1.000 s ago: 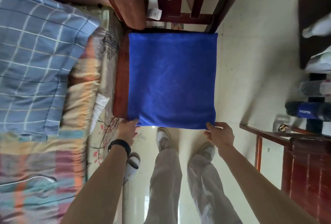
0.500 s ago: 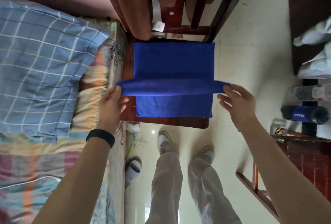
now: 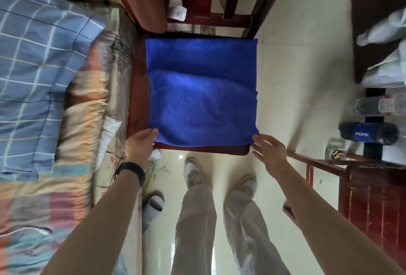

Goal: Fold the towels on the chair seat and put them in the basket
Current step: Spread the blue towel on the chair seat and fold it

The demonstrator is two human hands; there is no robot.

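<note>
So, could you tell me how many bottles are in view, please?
2, both at the right edge: a clear bottle with a red label, and a dark Pepsi bottle beside it. More may be hidden.

We see one blue towel (image 3: 202, 103) spread on the dark red wooden seat (image 3: 136, 98), covering most of it. Its near edge lies just inside the seat's front edge, leaving a bare strip on the left. A soft ridge crosses its far third, and shallow wrinkles mark the near part.
</note>
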